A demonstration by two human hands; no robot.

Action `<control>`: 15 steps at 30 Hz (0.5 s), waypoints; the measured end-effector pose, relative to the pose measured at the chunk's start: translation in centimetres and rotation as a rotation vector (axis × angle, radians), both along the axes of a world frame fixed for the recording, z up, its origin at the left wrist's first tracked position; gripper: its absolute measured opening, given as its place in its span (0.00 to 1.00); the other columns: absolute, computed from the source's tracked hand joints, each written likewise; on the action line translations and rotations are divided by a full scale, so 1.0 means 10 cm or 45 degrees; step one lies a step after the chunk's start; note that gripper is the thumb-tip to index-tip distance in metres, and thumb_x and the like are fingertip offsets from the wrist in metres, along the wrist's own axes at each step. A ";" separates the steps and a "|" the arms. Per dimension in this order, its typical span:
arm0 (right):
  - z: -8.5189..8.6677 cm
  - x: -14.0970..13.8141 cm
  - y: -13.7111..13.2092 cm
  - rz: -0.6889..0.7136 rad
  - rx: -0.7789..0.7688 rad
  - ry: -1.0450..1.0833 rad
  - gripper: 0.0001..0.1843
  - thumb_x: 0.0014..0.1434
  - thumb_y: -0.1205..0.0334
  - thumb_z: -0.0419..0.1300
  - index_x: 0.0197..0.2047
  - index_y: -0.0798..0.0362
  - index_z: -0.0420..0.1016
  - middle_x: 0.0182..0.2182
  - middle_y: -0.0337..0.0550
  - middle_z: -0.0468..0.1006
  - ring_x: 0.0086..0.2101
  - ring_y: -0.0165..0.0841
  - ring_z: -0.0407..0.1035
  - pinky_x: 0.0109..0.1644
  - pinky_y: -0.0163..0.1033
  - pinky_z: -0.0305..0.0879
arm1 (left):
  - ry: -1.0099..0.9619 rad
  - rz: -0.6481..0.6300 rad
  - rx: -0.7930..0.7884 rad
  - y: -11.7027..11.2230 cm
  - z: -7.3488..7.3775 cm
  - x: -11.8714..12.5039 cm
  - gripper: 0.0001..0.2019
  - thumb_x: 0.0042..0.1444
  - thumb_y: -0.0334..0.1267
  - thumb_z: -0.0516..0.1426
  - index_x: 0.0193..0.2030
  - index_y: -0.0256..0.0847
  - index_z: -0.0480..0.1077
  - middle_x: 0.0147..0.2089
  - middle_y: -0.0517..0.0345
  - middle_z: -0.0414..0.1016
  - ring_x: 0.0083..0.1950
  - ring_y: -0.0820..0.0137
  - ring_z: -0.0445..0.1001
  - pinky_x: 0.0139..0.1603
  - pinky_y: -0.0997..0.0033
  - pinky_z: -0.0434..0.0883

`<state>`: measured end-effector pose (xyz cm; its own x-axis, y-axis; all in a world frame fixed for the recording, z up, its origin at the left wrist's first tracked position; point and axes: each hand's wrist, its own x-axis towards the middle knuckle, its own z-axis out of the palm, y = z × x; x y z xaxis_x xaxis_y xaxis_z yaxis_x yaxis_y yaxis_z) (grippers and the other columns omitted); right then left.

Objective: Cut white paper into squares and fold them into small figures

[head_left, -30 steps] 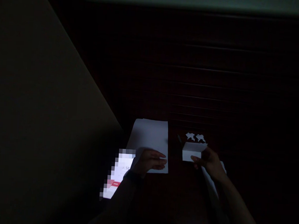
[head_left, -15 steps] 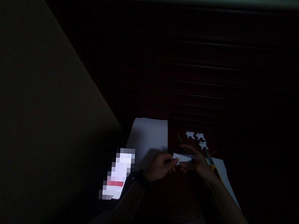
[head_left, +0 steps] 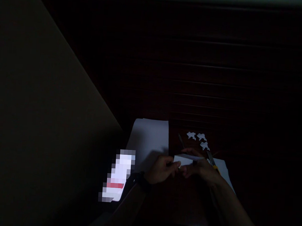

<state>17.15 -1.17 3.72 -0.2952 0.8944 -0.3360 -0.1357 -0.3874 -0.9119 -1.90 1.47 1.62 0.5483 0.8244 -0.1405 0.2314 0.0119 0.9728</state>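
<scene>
In a very dark scene, both hands meet over a small white piece of paper (head_left: 186, 160) on a dark table. My left hand (head_left: 161, 169) pinches the paper's left edge with its fingers closed. From the other side, my right hand (head_left: 201, 167) curls over the paper's right part and grips it. A dark watch sits on my left wrist. Three small white folded paper shapes (head_left: 200, 139) lie just beyond the hands.
A white sheet (head_left: 149, 138) lies left of the hands, another white sheet (head_left: 223, 168) under my right forearm. A yellow-handled cutter (head_left: 212, 162) and a dark pen (head_left: 181, 140) lie nearby. A lit phone screen (head_left: 117, 177) glows at the lower left. A large tan board (head_left: 38, 119) fills the left.
A second ago my left hand lay flat on the white sheet and my right held the paper alone; since then the left hand moved right and both closed on the paper.
</scene>
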 end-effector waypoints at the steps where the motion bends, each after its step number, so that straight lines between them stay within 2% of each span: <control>1: 0.02 0.01 0.00 -0.004 -0.013 -0.002 0.34 0.43 0.67 0.66 0.52 0.50 0.56 0.30 0.41 0.76 0.27 0.34 0.73 0.27 0.38 0.70 | 0.002 -0.003 -0.007 0.00 0.01 -0.01 0.21 0.56 0.52 0.50 0.26 0.34 0.70 0.19 0.59 0.68 0.21 0.77 0.64 0.22 0.79 0.59; 6: 0.15 -0.01 -0.03 -0.070 -0.057 0.043 0.37 0.42 0.67 0.67 0.53 0.50 0.54 0.33 0.41 0.76 0.27 0.34 0.73 0.29 0.40 0.70 | -0.016 0.002 -0.033 0.01 0.07 -0.02 0.21 0.56 0.51 0.50 0.25 0.34 0.70 0.19 0.59 0.68 0.20 0.77 0.63 0.21 0.79 0.58; 10: 0.20 0.09 -0.03 -0.084 -0.072 0.041 0.34 0.42 0.68 0.67 0.51 0.50 0.57 0.30 0.41 0.76 0.26 0.34 0.72 0.30 0.40 0.69 | -0.005 0.034 -0.087 0.05 0.14 -0.10 0.21 0.55 0.52 0.51 0.24 0.35 0.69 0.18 0.60 0.67 0.20 0.77 0.64 0.22 0.78 0.59; 12: 0.18 0.23 -0.02 -0.142 -0.056 0.018 0.33 0.41 0.69 0.68 0.49 0.49 0.59 0.28 0.39 0.76 0.26 0.34 0.72 0.29 0.40 0.68 | 0.004 0.098 -0.089 0.09 0.20 -0.19 0.20 0.54 0.51 0.52 0.24 0.35 0.69 0.19 0.60 0.67 0.21 0.77 0.63 0.22 0.78 0.59; 15: 0.13 0.39 0.00 -0.307 0.007 0.016 0.31 0.41 0.68 0.68 0.48 0.48 0.61 0.26 0.38 0.75 0.26 0.33 0.71 0.30 0.40 0.68 | -0.029 0.290 -0.088 0.16 0.26 -0.33 0.20 0.54 0.51 0.52 0.24 0.35 0.67 0.17 0.62 0.64 0.18 0.79 0.59 0.20 0.79 0.56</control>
